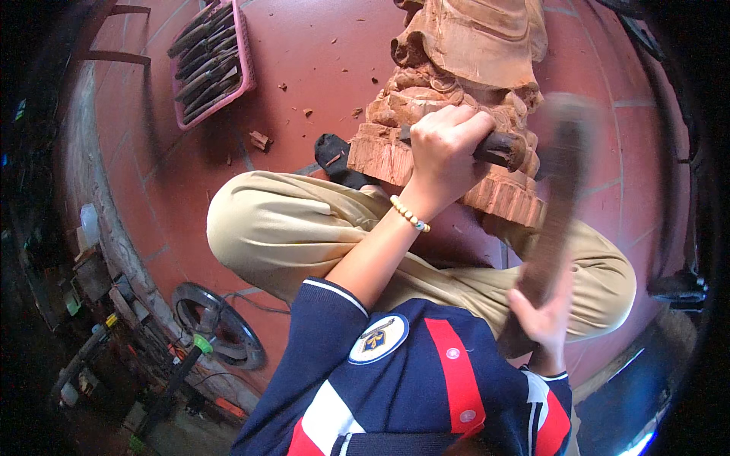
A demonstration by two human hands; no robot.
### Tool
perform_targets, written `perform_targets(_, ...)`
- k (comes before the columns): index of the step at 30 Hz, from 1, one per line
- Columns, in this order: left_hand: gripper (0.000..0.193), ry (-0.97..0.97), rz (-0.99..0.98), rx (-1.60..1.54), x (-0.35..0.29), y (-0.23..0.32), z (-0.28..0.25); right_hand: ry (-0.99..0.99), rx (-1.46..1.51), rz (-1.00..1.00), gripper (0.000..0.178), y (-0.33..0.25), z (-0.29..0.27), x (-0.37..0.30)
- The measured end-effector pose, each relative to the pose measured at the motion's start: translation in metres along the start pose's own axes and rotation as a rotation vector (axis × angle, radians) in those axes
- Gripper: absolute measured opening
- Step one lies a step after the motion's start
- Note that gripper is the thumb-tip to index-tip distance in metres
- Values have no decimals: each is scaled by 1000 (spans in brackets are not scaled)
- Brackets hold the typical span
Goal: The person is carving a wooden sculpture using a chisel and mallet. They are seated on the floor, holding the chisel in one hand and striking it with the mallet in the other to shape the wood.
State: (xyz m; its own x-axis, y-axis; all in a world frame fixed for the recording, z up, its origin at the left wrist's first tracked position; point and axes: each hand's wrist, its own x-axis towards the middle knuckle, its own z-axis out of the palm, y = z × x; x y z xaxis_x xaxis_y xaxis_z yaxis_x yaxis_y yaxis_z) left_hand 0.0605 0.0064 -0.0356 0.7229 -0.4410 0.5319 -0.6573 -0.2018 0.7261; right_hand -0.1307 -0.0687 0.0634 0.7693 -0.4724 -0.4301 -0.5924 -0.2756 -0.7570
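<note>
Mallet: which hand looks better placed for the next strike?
Probably the right hand: it grips the mallet, while the left hand is occupied holding the chisel over the carving.

The carved wooden sculpture [483, 42], scattered chips [260, 140] and pink basket [245, 49] of tools [207, 64] show a woodcarving workshop.

The carving [475, 53] is matt wood, rough-grained at its base, the mallet [553, 224] dark wood, the floor tiles [296, 45] glossy, the basket [246, 64] plastic, the trousers [262, 228] matt cloth.
</note>
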Motion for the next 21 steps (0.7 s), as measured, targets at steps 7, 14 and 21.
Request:
perform_targets(7,19,29,-17,-49,0,-4,-7,8,1,-25,65,7,-7,-5)
perform_targets(14,19,41,-116,-86,-4,-13,-13,50,-31,-16,65,-4,-5,0)
perform_targets(21,18,36,-102,-67,0,-14,-14,79,-237,-188,67,-20,-7,12)
